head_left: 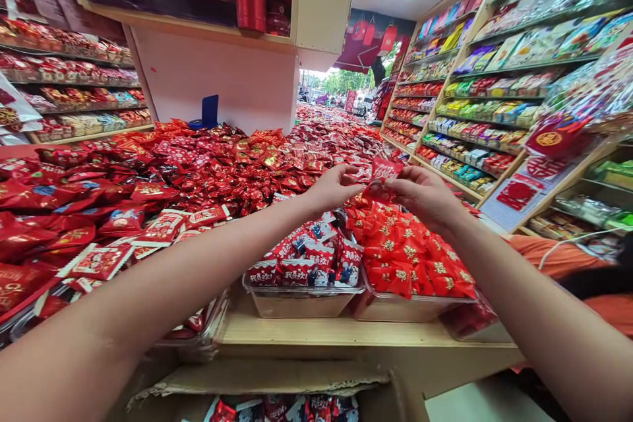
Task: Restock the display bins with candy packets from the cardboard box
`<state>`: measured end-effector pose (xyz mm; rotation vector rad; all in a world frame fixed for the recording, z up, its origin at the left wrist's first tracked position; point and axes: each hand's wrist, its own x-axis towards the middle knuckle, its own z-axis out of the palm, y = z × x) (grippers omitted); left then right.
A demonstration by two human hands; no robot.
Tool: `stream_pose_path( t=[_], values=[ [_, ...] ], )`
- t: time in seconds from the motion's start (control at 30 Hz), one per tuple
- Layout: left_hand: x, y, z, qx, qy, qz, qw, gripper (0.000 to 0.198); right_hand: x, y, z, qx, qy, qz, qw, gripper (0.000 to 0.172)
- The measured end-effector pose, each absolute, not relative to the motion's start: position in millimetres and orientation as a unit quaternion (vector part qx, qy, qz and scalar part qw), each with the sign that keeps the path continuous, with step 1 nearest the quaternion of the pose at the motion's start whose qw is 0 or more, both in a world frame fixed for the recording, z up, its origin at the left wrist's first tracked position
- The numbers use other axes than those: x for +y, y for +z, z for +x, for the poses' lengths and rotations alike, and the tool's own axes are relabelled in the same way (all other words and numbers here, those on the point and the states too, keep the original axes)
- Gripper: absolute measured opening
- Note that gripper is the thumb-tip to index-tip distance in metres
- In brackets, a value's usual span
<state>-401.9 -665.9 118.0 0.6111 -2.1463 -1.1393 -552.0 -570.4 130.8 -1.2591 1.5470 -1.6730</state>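
Note:
A small red wrapped candy packet (386, 170) is pinched between the thumb and fingers of my right hand (428, 196), above the clear bins. Reaching in from the left, my left hand (333, 190) has its thumb and fingers apart. One of its fingertips meets or nearly meets the packet's lower left corner; I cannot tell if it touches. Below my left hand is a clear bin (304, 293) of red and dark blue candy packets (321, 257). Beneath my right hand, a second bin (413, 300) holds bright red packets with gold characters (405, 257).
Red sweets (237, 178) are heaped across the display behind and left of the bins. A cardboard box (267, 379) with more packets stands open below the wooden ledge (316, 333). Stocked shelves (475, 95) line the right; a cabinet (321, 0) hangs overhead. Orange clothing (539, 254) shows at right.

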Motion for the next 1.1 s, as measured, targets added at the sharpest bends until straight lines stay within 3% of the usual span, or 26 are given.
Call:
stream_pose_path(
  t=[0.07,0.13,0.2,0.47,0.63,0.77,0.97,1.1],
  values=[
    [-676,115,-393,-0.895,-0.25,0.275,0.248,0.032,-564,135,-572,0.584,-0.634,-0.453,0.228,0.028],
    [-685,108,-381,-0.916,-0.173,0.302,0.199,0.025,-556,136,-592,0.604,-0.641,-0.431,0.198,0.03],
    [-691,100,-371,-0.92,-0.146,0.323,0.167,0.022,-550,132,-607,0.625,-0.638,-0.411,0.183,0.031],
    [-698,85,-362,-0.936,-0.081,0.336,0.074,0.043,-552,114,-614,0.645,-0.603,-0.42,0.211,0.042],
    [-706,83,-358,-0.946,-0.085,0.306,0.059,0.04,-568,118,-597,0.636,-0.563,-0.474,0.231,0.044],
    [-710,80,-357,-0.955,-0.084,0.278,0.055,0.031,-590,114,-574,0.676,-0.469,-0.526,0.217,0.05],
    [-709,75,-355,-0.97,-0.067,0.226,0.054,0.025,-627,112,-522,0.765,-0.219,-0.605,0.03,0.052],
    [-710,70,-351,-0.977,-0.042,0.2,0.054,0.028,-640,113,-499,0.795,-0.077,-0.602,-0.006,0.054]
  ],
)
